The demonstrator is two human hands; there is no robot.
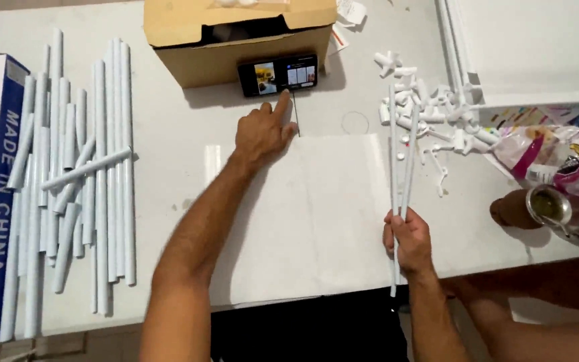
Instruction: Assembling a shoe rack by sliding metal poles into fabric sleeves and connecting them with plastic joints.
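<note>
Left hand, forefinger extended and other fingers loosely curled, touches the phone propped against the box at the table's far edge. Right hand, fist closed, grips two thin white rods upright near the near edge. Tubes lie toward the left edge, connectors toward the far right.

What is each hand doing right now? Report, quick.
Left hand: open, one finger on the phone.
Right hand: closed around two thin white rods.
</note>
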